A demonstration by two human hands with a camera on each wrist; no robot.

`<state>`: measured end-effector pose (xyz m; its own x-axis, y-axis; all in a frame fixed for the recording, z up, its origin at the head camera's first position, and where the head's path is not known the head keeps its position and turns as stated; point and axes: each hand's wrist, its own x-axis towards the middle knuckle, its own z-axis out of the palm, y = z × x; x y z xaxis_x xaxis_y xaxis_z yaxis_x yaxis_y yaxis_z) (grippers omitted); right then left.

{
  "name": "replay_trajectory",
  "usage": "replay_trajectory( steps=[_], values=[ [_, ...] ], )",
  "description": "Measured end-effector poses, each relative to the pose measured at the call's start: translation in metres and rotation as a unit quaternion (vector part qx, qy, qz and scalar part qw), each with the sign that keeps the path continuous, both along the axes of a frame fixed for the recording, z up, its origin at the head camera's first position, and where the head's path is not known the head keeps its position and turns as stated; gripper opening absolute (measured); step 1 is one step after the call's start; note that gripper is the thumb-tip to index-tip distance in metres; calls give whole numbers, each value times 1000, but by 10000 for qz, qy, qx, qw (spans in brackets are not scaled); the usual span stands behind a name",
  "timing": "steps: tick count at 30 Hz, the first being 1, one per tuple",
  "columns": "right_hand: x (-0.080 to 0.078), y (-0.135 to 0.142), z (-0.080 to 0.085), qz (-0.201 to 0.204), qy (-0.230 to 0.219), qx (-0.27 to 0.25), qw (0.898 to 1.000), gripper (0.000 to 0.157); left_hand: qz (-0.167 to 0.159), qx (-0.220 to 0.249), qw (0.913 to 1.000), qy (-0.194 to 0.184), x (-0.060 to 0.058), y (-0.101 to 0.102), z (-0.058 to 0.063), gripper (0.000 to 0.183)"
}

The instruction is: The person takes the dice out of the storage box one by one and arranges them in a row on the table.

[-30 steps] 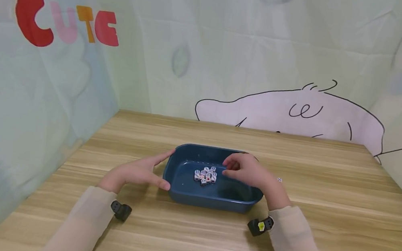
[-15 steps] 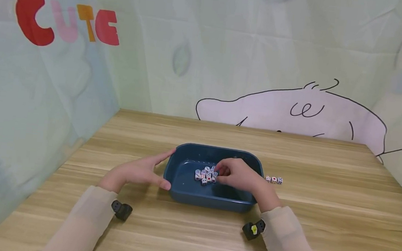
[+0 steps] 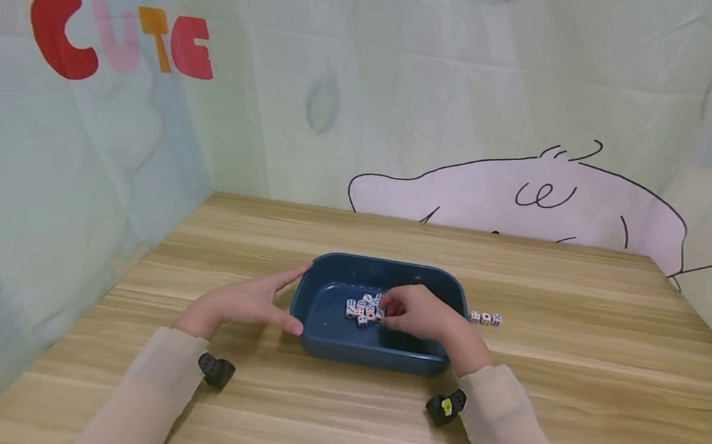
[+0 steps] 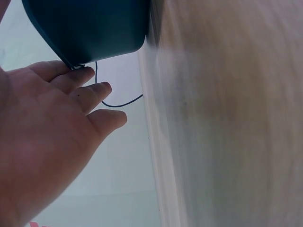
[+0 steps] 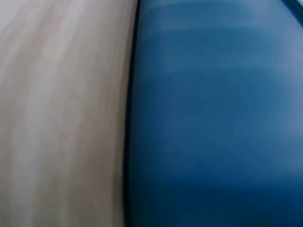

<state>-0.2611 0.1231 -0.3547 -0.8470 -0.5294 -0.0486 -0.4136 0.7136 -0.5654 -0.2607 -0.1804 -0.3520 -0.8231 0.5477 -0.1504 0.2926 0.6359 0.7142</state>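
In the head view a dark blue rectangular tray [image 3: 327, 332] stands on the table. A small pile of white dice [image 3: 362, 310] with red and blue pips lies inside it, near the middle. My left hand [image 3: 241, 304] is spread at the tray's left end, thumb and fingers touching the rim; its fingers look nearly straight in the left wrist view. Reaching over the tray, my right hand [image 3: 420, 317] curls its fingers and pinches a die [image 3: 380, 316] at the pile's right edge, mostly hidden by the fingertips. The right wrist view shows only the tray's outer wall [image 5: 213, 118] and tabletop.
Just right of the tray, three dice [image 3: 485, 319] sit in a short row on the wooden table [image 3: 572, 386]. A printed cloth backdrop [image 3: 277, 100] rises behind the table and along its left side.
My right hand has moved left and down from above the tray's right part to the dice pile, uncovering the row of dice outside. The left hand stays at the rim.
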Motion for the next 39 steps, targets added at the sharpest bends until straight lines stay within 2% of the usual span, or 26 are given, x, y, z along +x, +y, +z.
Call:
replay_trajectory(
  steps=[17,25,39],
  values=[
    [0,-6,-1,44,-35,177,9998,15,103,-1,9999,-26,1,0,0,113],
    [-1,-6,-2,-11,-52,267,9996,7,106,-48,9999,-18,2,1,1,114],
    [-1,-6,-4,-124,-394,370,9985,6,141,-80,9999,-59,2,1,-1,114]
  ],
)
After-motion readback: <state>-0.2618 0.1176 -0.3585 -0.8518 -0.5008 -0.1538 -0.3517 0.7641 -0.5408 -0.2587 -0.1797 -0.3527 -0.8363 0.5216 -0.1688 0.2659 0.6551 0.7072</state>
